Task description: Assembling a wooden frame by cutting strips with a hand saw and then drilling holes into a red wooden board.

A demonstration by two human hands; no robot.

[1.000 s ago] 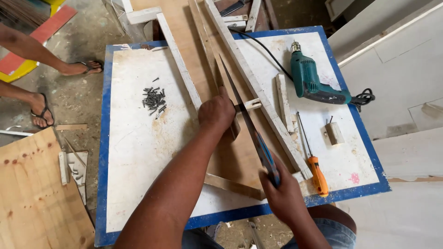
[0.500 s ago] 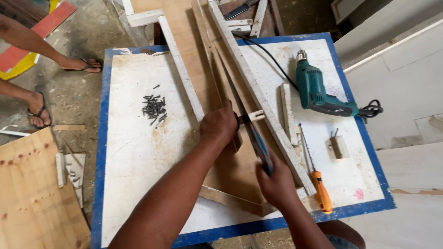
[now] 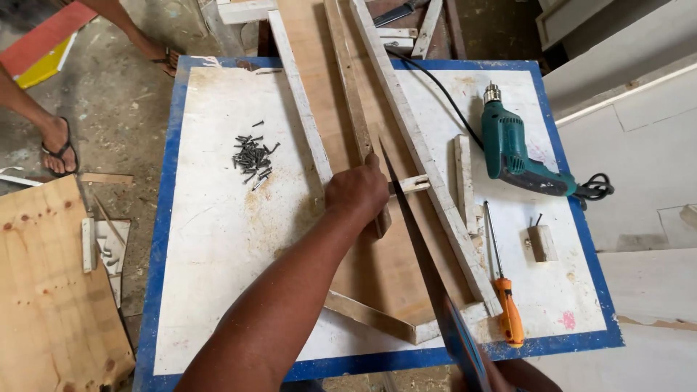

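Note:
My left hand (image 3: 356,192) presses down on a narrow wooden slat (image 3: 351,87) that lies over a plywood panel (image 3: 385,268) on the white, blue-edged table (image 3: 218,239). A short white wooden strip (image 3: 412,184) sticks out to the right of that hand. A handsaw (image 3: 417,247) crosses the strip, its dark blade running from beside my left hand down to its blue handle. My right hand (image 3: 504,376) grips that handle at the bottom edge and is mostly cut off. A long white slat (image 3: 421,152) lies just right of the blade.
A green electric drill (image 3: 515,152) with a black cord, an orange-handled screwdriver (image 3: 507,308) and a small wood block (image 3: 541,243) lie on the table's right side. A pile of dark screws (image 3: 254,156) sits at the left. Another person's feet (image 3: 58,145) stand at left, near a plywood sheet (image 3: 51,297).
The saw and my right hand have drawn back toward me, to the bottom edge of the view. My left hand stays pressed on the slat.

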